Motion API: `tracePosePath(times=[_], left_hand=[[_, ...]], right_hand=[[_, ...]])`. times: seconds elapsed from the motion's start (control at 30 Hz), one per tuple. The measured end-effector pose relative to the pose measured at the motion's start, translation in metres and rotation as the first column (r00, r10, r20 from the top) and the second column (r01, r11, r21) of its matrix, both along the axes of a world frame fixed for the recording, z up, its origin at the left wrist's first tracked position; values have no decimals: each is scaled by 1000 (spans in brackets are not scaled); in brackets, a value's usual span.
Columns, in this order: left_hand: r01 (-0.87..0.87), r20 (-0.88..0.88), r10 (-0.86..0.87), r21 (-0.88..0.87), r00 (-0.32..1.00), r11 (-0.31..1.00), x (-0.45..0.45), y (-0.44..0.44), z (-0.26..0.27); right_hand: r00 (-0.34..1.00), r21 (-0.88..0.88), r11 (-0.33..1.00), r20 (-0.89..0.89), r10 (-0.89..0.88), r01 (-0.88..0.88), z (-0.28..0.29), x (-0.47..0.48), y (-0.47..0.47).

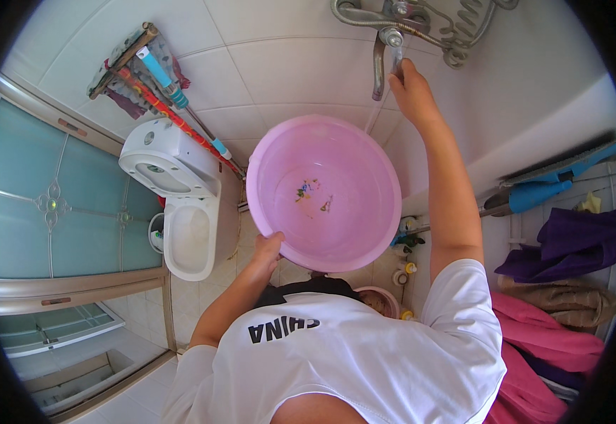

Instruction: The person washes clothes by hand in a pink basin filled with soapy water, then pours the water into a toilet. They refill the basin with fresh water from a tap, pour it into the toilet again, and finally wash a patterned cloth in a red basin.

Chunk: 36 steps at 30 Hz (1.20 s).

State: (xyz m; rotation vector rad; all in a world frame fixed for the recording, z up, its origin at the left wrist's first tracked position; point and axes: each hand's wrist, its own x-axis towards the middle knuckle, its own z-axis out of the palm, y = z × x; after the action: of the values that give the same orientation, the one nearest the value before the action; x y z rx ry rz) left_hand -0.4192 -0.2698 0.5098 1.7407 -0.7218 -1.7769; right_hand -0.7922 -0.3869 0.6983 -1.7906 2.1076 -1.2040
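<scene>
A large pink plastic basin with a printed flower pattern on its bottom is in front of me. My left hand grips its near left rim, thumb over the edge. Above and to the right, my right hand is on the lever handle of a wall-mounted mixer tap. Beside it the metal spout points down towards the basin's far right rim. A thin stream of water seems to run from the spout. How much water the basin holds, I cannot tell.
At left are a white toilet with its lid up, mops against the tiled wall and a frosted glass door. Towels and a blue brush hang at right. Bottles and a smaller basin stand on the floor.
</scene>
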Motion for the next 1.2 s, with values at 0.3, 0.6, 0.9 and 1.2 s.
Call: tracePosePath(times=[0.3,0.6,0.9,1.2], left_hand=[[17,-1,-17,4,1000,1000,-3,0,-6],[115,42,-117,36,992,993,-7,2,-6],[40,-21,-40,-11,999,999,-15,3,-13],[-10,40,13,-67,999,998,-18,-4,-17]], right_hand=[[999,22,1000,28,-22,21,2,3,3],[998,7,1000,55,-8,8,3,4,6],[998,4,1000,61,-14,14,-5,-2,1],[987,30,999,154,-36,32,1,1,14]])
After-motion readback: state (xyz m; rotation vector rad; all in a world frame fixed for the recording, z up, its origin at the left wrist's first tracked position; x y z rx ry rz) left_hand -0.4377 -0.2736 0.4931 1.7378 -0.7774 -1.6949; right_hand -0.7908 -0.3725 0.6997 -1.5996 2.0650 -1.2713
